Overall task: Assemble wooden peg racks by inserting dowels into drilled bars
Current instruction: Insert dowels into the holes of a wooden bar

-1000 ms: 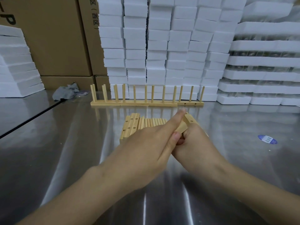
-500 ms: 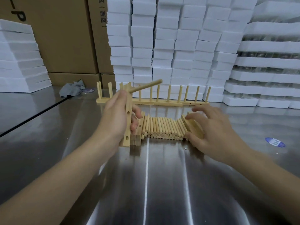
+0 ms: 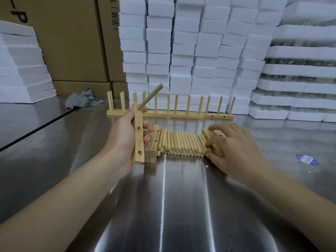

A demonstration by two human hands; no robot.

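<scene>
Head camera: a drilled bar (image 3: 138,142) stands nearly upright in the person's left hand (image 3: 122,137), fingers and thumb wrapped round its middle. Its lower end sits at the steel table (image 3: 163,206); whether it touches, I cannot tell. One dowel (image 3: 151,96) juts from the bar's top end, slanting up and to the right, and I count two open holes on the face below it.

Just right of the held bar lies a short stack of spare bars (image 3: 154,142), and against those a pile of loose dowels (image 3: 181,143), side by side with their ends toward me. The right hand (image 3: 236,150) lies over the pile's right end, fingers bent, fingertips on the dowels and on more bars (image 3: 211,132) there. Whether it has pinched anything, I cannot tell from here.

Behind the pile, a row of finished racks (image 3: 185,115) stands along the table with pegs upright. Farther back rise stacks of white foam blocks (image 3: 190,51) and cardboard boxes (image 3: 72,42). A crumpled grey cloth (image 3: 80,100) lies at far left, and a blue sticker (image 3: 307,159) at right.
</scene>
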